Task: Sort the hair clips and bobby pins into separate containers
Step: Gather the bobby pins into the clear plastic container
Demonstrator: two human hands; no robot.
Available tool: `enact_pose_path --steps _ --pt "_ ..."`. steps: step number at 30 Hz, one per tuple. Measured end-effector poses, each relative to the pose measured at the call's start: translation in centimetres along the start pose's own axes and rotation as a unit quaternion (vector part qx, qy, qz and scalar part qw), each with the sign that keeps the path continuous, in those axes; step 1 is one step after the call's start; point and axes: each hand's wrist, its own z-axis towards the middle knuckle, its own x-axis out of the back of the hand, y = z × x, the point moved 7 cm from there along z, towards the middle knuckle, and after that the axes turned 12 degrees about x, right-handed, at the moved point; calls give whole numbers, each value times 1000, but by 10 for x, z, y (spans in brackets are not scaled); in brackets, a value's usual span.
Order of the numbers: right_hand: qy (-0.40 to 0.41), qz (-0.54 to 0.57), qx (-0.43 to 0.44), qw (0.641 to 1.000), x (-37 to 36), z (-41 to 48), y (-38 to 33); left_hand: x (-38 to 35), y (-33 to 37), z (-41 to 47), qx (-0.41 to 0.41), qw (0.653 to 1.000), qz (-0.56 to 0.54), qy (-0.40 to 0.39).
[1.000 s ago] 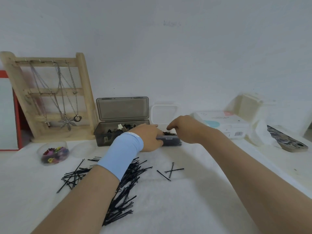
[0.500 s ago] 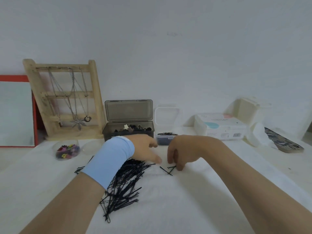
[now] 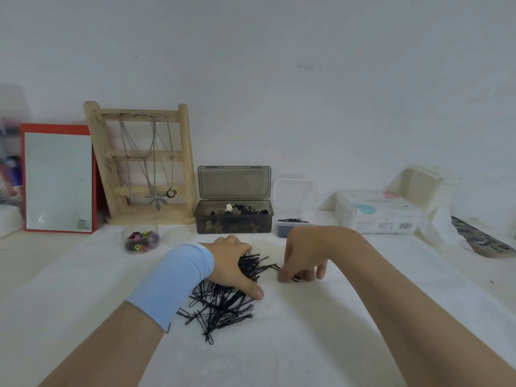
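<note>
A heap of black bobby pins (image 3: 220, 303) lies on the white cloth. My left hand (image 3: 231, 263), with a light blue wristband, is cupped over the top of the heap, fingers curled around a bunch of pins. My right hand (image 3: 303, 255) is just to the right, fingertips pinched down on a few loose bobby pins (image 3: 293, 279). Behind the hands, a small clear container (image 3: 291, 229) holds some bobby pins, its lid standing open. A smoky grey box (image 3: 234, 222) with its lid up holds dark hair clips. A round clear tub (image 3: 139, 241) holds colourful small clips.
A wooden jewellery stand (image 3: 139, 163) with necklaces and a red-framed mirror (image 3: 58, 180) stand at the back left. A white tissue pack (image 3: 377, 210), a white plastic box (image 3: 424, 185) and a patterned flat case (image 3: 483, 238) sit at the right.
Both hands have come back from the small clear container to the cloth. The left now covers the pin heap; the right has dropped onto the loose pins.
</note>
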Motion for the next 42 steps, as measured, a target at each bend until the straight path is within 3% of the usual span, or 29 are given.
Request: enact_pose_path --steps 5,10,14,17,23,29,36,42 --pt "17 -42 53 998 -1 1 -16 10 13 5 -65 994 -50 69" --pt "116 -62 118 984 15 5 -28 22 -6 4 -59 986 -147 43" --pt "189 -27 176 966 20 6 -44 25 -29 -1 21 1000 -15 9" --pt "201 -53 201 957 15 9 -53 21 -28 1 16 1000 -23 3" --pt "98 -81 215 968 -13 12 -64 22 -28 6 -11 998 -54 20" --pt "108 -90 235 962 -14 14 -68 15 -42 9 47 999 -4 9" --pt "110 -103 240 959 -20 19 -70 21 -32 12 -2 995 -85 50" --pt "114 -112 194 968 -6 18 -55 23 -28 9 -22 992 -107 65"
